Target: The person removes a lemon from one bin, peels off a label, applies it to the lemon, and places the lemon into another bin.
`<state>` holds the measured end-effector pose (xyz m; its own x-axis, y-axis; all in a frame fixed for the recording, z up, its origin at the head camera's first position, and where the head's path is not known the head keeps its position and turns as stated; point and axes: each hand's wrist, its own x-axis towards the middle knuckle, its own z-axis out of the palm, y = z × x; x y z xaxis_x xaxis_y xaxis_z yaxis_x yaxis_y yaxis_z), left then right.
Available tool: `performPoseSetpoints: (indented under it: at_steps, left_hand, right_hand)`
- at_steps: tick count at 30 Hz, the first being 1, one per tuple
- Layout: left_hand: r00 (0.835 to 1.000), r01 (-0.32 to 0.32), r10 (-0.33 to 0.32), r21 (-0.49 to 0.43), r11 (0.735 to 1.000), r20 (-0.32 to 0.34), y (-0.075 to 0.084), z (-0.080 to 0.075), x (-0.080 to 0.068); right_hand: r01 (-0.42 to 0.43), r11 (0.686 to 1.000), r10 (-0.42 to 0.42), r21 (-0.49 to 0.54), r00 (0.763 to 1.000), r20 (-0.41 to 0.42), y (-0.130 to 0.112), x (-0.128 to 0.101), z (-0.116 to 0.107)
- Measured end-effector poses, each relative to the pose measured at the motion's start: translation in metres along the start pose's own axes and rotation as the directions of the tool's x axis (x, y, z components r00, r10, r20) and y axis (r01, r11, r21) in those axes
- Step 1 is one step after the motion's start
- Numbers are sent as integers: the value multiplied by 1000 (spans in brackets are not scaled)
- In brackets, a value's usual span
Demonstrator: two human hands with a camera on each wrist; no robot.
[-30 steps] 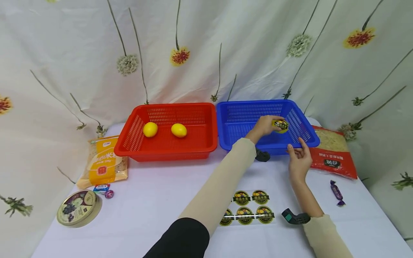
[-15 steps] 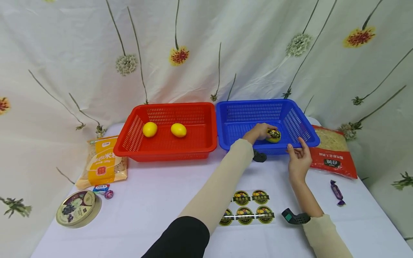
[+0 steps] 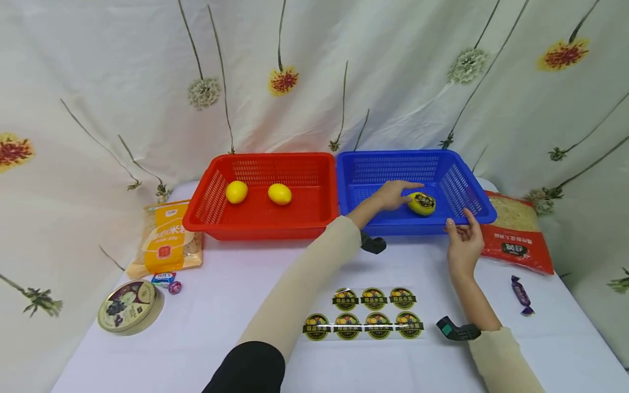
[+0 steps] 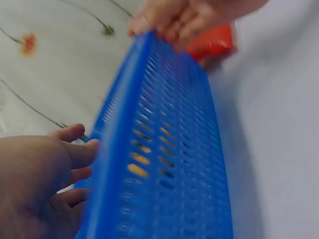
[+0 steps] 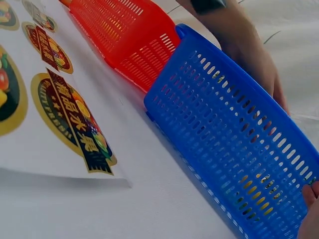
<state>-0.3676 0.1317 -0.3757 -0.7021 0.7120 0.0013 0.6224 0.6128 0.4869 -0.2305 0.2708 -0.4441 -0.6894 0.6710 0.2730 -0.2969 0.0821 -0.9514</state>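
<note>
A yellow lemon (image 3: 422, 203) bearing a black and gold sticker lies in the blue basket (image 3: 413, 226). Just left of it, in the head view, is my left hand (image 3: 391, 195), its index finger stretched out above the fruit and nothing held. The left wrist view shows that hand (image 4: 45, 174) beyond the basket wall, fingers apart. My right hand (image 3: 464, 248) holds the basket's front rim near the right corner. Most of the right hand (image 5: 311, 214) is cut off in its own wrist view. Through the basket slots some yellow of the lemon shows.
A red basket (image 3: 260, 232) with two plain lemons stands at left. A sticker sheet (image 3: 361, 328) lies in front. Around them are an orange food bag (image 3: 172, 240), a round tin (image 3: 129, 307), small candies (image 3: 174, 287), a red food bag (image 3: 516, 248) and a purple-wrapped candy (image 3: 521, 295).
My left hand has lowered the stickered lemon into the blue basket, let go and drawn back left. The right hand stays at the rim. The head view has shifted slightly.
</note>
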Motion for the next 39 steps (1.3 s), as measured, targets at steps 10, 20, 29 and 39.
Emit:
performPoseSetpoints:
  at_steps: [10,20,29,39]
  left_hand:
    - [794,-120,97,2,993,-600,-13,-59,-158]
    - [355,34,-198,-199,979,-914,-81,-62,-289]
    - [241,166,-705,-687,707,-667,-133,-34,-328]
    - [233,-288,-794,-820,495,-561,-152,-26,-311]
  right_hand:
    - [-107,993,107,49,994,-7,-8,-3,1]
    - [91,995,-93,-33,994,-63,-23,-20,19]
    - [478,876,-475,65,831,290,-67,-47,101]
    - [521,853,-372,17,586,720,-73,-49,227]
